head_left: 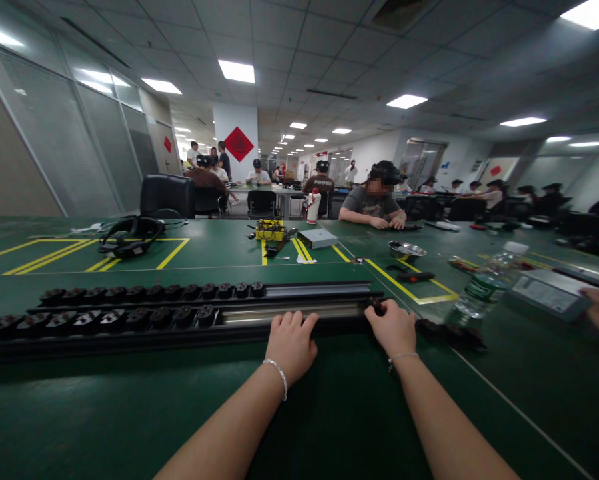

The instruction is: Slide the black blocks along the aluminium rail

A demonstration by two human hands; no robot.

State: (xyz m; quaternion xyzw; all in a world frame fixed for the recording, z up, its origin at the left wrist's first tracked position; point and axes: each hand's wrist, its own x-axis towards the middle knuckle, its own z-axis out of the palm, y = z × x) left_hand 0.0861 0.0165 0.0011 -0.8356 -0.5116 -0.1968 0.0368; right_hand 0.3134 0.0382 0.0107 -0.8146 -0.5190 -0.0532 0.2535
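Nearest, the left hand [293, 343], a pale bracelet at its wrist, lies over the near rail [249, 317], its fingers bent and slightly spread; whether they grip the edge or merely rest there, I cannot tell. The right hand [394, 328] has thumb and fingers closed on a small black piece [376, 305] at the rail's right end. That rail lies lengthwise across the green worktop [129, 413]: long, black-sided, with a shiny metallic channel bare between the hands and a row of black, round-topped modules [113, 320] filling its left part. Just behind runs a similar second rail [319, 289], also lined with modules. Farther off sit a black headset [129, 237] and a yellow box [270, 231].
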